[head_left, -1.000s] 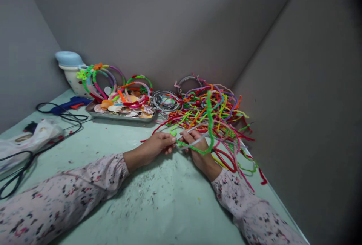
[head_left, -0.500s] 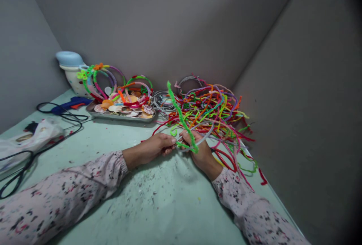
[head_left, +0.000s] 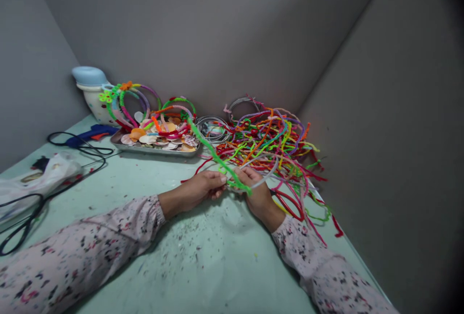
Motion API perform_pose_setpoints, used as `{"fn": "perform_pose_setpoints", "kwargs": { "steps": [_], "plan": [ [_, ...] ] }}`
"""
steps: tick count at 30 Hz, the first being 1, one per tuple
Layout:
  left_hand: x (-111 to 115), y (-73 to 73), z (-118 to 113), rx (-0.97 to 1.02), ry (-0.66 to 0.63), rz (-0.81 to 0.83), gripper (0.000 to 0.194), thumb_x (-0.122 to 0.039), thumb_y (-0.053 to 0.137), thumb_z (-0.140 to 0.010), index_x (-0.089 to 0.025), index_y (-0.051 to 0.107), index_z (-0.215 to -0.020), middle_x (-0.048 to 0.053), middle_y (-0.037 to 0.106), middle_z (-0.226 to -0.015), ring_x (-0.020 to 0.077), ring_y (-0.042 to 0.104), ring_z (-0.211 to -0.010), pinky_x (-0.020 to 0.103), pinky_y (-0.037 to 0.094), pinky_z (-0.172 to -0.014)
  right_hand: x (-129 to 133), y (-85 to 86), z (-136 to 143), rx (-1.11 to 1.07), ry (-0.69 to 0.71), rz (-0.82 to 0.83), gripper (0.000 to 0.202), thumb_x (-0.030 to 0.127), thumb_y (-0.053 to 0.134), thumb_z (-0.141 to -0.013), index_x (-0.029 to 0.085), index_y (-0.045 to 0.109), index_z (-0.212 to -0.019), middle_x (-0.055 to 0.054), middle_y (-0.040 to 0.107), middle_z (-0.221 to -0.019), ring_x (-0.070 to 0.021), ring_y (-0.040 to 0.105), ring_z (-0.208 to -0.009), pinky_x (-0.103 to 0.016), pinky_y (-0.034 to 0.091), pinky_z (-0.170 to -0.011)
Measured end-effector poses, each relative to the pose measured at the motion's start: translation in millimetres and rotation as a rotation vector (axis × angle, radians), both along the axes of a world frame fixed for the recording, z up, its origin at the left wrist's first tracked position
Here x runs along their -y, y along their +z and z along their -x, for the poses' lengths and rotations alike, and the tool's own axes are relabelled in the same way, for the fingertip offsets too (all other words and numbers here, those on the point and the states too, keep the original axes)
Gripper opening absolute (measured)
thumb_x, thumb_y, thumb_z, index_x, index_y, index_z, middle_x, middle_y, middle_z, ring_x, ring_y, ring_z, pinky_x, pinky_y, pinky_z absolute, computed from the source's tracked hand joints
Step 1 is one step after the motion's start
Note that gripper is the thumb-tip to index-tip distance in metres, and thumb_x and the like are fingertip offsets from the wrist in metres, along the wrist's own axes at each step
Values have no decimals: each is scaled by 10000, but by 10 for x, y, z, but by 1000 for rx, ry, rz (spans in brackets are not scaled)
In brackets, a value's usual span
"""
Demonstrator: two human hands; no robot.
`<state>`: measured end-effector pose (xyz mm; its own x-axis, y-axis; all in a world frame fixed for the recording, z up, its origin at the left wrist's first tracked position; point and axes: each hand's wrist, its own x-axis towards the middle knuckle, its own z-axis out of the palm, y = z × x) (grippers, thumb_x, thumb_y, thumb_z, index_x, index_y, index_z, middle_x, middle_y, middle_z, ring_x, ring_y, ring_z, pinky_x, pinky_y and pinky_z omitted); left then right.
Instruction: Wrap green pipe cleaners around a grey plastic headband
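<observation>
Green pipe cleaner (head_left: pixel 217 158) meets pale hoop (head_left: pixel 270 175)
Left hand (head_left: pixel 199 188) pinches them together, right hand (head_left: pixel 259 198) is clamped on the hoop too, all just in front of that messy stem pile (head_left: pixel 270 135).

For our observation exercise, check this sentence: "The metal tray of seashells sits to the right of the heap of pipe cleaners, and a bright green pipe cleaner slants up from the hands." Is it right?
Not quite: the metal tray of seashells sits to the left of the heap of pipe cleaners, as the head view shows. The bright green pipe cleaner does slant up from the hands.
</observation>
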<state>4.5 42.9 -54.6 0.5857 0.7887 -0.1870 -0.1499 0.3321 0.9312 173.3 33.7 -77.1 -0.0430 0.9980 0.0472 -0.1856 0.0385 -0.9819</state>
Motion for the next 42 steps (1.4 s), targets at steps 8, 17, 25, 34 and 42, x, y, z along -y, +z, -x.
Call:
{"fn": "perform_pose_setpoints", "kwargs": {
  "steps": [8, 17, 25, 34, 42],
  "plan": [
    [-35, -71, -22, -10, 65, 42, 226, -329, 680, -757, -125, 588, -728, -4, 520, -623, 72, 483, -516, 206, 369, -514, -39, 24, 4, -45, -43, 133, 307, 459, 698, -698, 176, 579, -675, 29, 567, -584, -71, 443, -434, -201, 326, -399],
    [-29, -82, -13, -47, 32, 36, 234, -328, 659, -771, -115, 578, -718, 6, 543, -609, 66, 474, -489, 190, 356, -489, -11, -3, 18, -98, -23, 112, 253, 417, 687, -729, 185, 585, -718, 23, 588, -622, -85, 500, -482, -210, 376, -455],
    [-20, -28, -23, 13, 52, 50, 179, -259, 611, -766, -99, 604, -687, 22, 524, -616, 64, 451, -485, 187, 336, -452, -47, -76, -27, 67, 53, 45, 272, 398, 568, -827, 165, 590, -689, 11, 586, -557, -81, 476, -440, -208, 354, -435],
    [-17, -21, -18, 68, 56, 49, 172, -245, 601, -785, -106, 612, -686, 22, 535, -646, 59, 445, -502, 174, 344, -451, -23, 1, -19, 8, 133, 63, 248, 362, 565, -802, 160, 590, -660, 16, 589, -578, -75, 507, -455, -192, 356, -422],
    [-18, -38, -24, 70, 110, 50, 161, -258, 610, -784, -118, 576, -713, 9, 532, -657, 52, 445, -495, 174, 336, -461, -17, 33, -14, 19, 112, 124, 214, 337, 548, -783, 155, 589, -679, 22, 576, -534, -75, 499, -400, -182, 340, -372]
  ]
}}
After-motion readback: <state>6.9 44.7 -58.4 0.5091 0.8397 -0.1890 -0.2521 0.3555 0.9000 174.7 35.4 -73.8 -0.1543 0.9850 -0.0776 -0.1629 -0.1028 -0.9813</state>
